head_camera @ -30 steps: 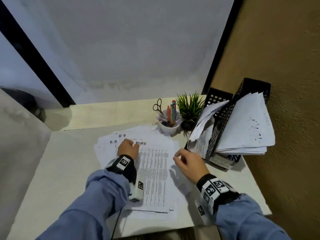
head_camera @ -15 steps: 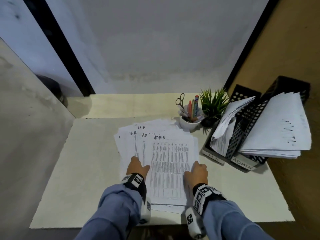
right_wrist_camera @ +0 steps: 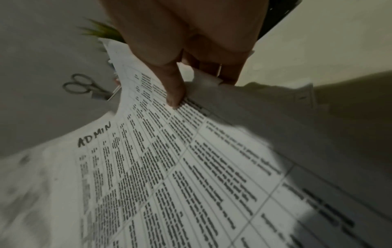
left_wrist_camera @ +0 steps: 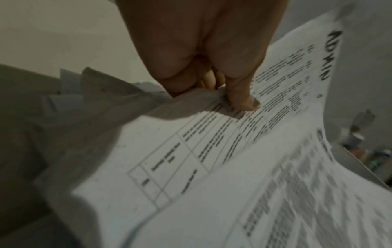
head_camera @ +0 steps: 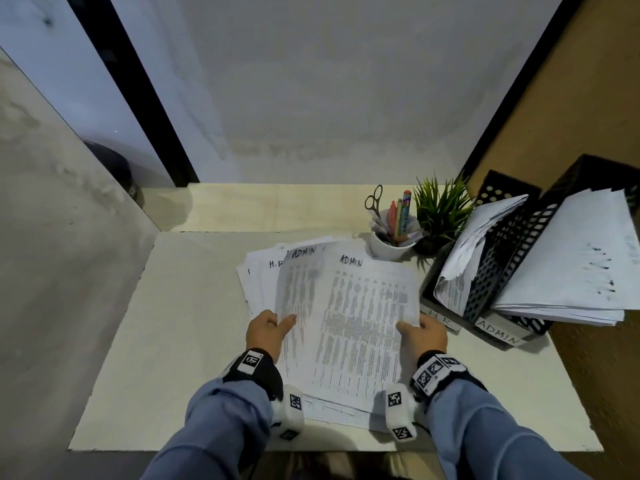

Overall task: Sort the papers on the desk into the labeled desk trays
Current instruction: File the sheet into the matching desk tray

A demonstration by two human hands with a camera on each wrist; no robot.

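Note:
Two printed sheets marked ADMIN are raised off the paper pile (head_camera: 258, 282) in the middle of the desk. My left hand (head_camera: 277, 322) pinches the left edge of the left ADMIN sheet (head_camera: 298, 289), thumb on top (left_wrist_camera: 244, 100). My right hand (head_camera: 410, 327) pinches the right edge of the overlapping right ADMIN sheet (head_camera: 363, 323), thumb (right_wrist_camera: 176, 99) on top and the other fingers beneath. A sheet marked H.R (head_camera: 275, 268) shows in the pile under them. At the right stand the black mesh H.R tray (head_camera: 440, 320) and ADMIN tray (head_camera: 498, 337), both holding papers.
A white cup (head_camera: 388, 245) with scissors (head_camera: 374, 200) and pens stands behind the pile, next to a small green plant (head_camera: 441, 209). A brown wall (head_camera: 588, 98) runs along the right behind the trays. Bare desk (head_camera: 173, 323) lies left of the pile.
Both hands lay on the sides of the pile half a second ago. Now each pinches an ADMIN sheet and the sheets have lifted off the pile.

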